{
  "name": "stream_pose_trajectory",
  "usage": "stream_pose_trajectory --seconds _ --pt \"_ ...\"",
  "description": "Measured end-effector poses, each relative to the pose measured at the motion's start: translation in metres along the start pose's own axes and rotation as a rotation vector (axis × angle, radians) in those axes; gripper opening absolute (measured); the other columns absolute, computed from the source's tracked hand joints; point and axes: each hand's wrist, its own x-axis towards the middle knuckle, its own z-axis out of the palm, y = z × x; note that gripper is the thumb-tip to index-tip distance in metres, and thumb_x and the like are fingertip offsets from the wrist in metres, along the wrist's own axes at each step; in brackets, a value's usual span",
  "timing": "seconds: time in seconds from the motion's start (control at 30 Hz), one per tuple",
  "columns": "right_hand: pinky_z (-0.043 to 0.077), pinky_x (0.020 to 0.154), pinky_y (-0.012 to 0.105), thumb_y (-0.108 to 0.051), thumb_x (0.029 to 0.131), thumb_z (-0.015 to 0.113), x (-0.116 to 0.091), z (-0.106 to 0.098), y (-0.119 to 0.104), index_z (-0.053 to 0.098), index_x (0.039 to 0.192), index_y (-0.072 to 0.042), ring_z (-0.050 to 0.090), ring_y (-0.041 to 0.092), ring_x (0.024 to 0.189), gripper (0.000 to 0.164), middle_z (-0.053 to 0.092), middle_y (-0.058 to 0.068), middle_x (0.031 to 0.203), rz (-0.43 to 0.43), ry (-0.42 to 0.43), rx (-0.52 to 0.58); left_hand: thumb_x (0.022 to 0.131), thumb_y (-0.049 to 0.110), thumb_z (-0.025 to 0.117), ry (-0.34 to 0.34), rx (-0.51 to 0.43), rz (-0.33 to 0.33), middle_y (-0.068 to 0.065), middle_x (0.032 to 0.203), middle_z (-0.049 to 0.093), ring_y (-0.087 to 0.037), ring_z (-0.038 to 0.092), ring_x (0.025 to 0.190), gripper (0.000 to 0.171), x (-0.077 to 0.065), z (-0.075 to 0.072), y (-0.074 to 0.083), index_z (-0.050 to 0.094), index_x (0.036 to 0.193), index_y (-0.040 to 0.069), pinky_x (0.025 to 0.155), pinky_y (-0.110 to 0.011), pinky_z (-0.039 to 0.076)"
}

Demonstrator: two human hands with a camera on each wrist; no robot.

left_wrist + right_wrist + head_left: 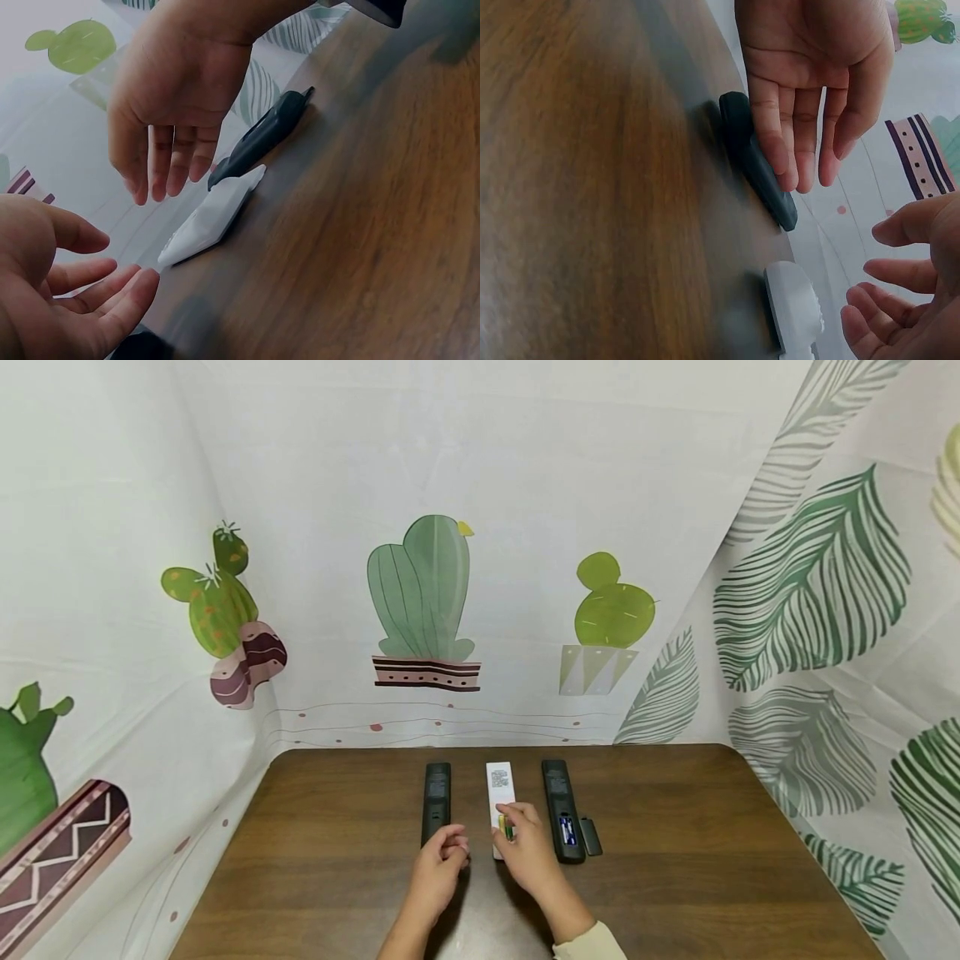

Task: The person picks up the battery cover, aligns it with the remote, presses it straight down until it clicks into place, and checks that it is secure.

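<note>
A white remote control [500, 781] lies back up on the table, a green and yellow battery [507, 827] showing at its lower half. Over that half hovers my right hand [529, 853], thumb and fingers apart and loosely bent. The right wrist view shows this hand [915, 277] with nothing in its fingers. My left hand [438, 867] is beside the lower end of the left black remote [437, 789], partly covering it. In the left wrist view the left hand [67, 289] is relaxed and holds nothing, near the white remote [210, 217].
To the right lies another black remote [557, 787], its compartment uncovered and blue batteries [567, 832] inside. Its black battery cover [591, 837] lies close against its right side. The brown wooden table [330, 852] meets a white printed cloth [525, 460] at its back edge.
</note>
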Motion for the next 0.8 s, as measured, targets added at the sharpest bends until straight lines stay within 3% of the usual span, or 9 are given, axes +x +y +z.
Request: stream_pose_trajectory --seconds 0.27,0.47,0.8 --pt "0.053 0.094 0.048 -0.011 0.087 0.072 -0.001 -0.007 0.001 0.069 0.122 0.002 0.063 0.030 0.108 0.037 0.063 0.016 0.121 0.032 0.046 -0.091 0.096 0.004 0.061 -0.033 -0.018 0.001 -0.026 0.117 0.066 -0.030 0.068 0.102 0.037 -0.002 0.007 -0.004 0.058 0.131 -0.007 0.078 -0.024 0.059" --pt "0.051 0.098 0.051 -0.012 0.087 0.072 -0.002 -0.012 0.006 0.068 0.125 0.001 0.061 0.035 0.115 0.041 0.061 0.018 0.123 0.079 0.040 -0.104 0.097 0.004 0.059 -0.039 0.003 -0.004 -0.029 0.122 0.064 -0.036 0.067 0.107 0.038 -0.002 0.011 -0.003 0.056 0.133 -0.009 0.080 -0.030 0.061" --pt "0.049 0.099 0.055 -0.016 0.089 0.072 -0.005 -0.015 0.011 0.065 0.128 0.003 0.058 0.039 0.118 0.044 0.057 0.023 0.127 0.138 0.025 -0.125 0.097 0.008 0.061 -0.076 0.017 -0.025 -0.028 0.130 0.062 -0.032 0.066 0.113 0.043 0.000 0.016 -0.007 0.055 0.136 -0.007 0.085 -0.032 0.060"
